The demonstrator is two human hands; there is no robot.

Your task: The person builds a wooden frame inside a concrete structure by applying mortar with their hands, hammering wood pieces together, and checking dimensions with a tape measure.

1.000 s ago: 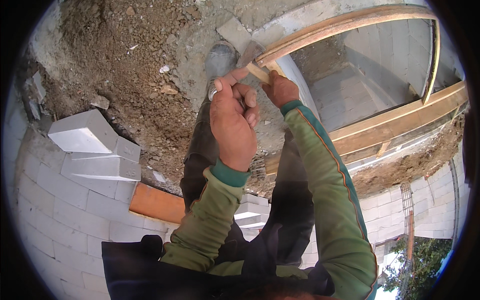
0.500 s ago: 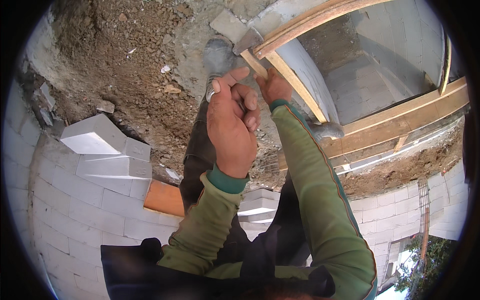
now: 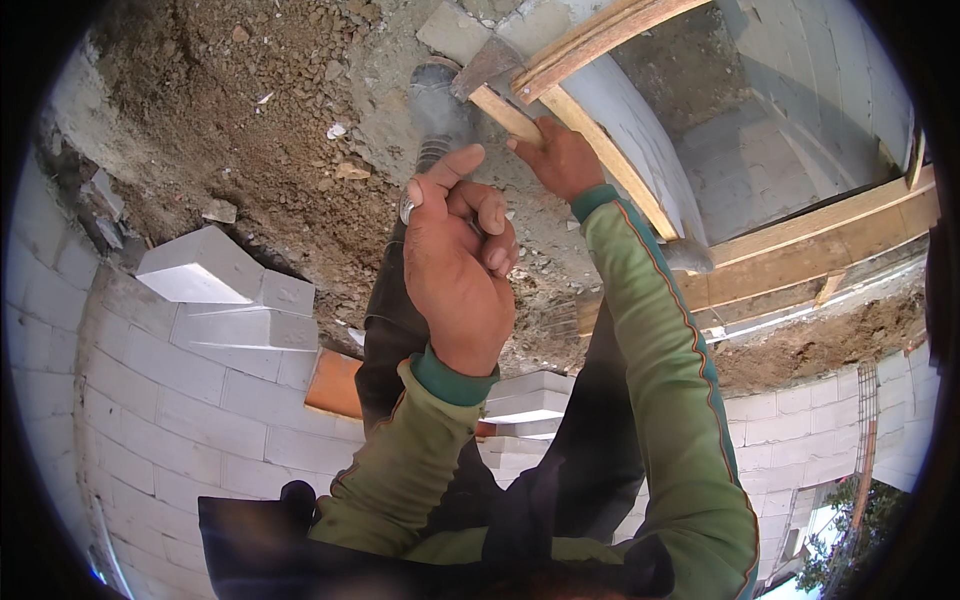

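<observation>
1. The fingers of the left hand (image 3: 460,285) are partly curled, with the index finger raised, left of the timber frame (image 3: 610,37). A small silvery thing (image 3: 407,207) shows by the thumb; I cannot tell what it is, or whether the curl holds anything.
2. The fingers of the right hand (image 3: 568,165) are closed around the handle of a wooden-handled tool (image 3: 508,114). This hand is just left of the frame's slanting side piece.
3. The tool's broad metal head is just beside the frame's left end; whether they touch I cannot tell.
4. One grey boot (image 3: 440,108) stands left of the frame; another boot (image 3: 692,257) shows at the frame's lower corner.
5. Loose brown soil (image 3: 260,140) spreads left of the frame.
6. White blocks (image 3: 200,268) are stacked well left of the frame, past the soil, with an orange board (image 3: 334,386) near them.
7. A pale block wall (image 3: 180,425) runs below and left of the frame in the view.
8. Steel bars (image 3: 866,415) and a tree (image 3: 878,532) show below and right of the frame, farthest off.
</observation>
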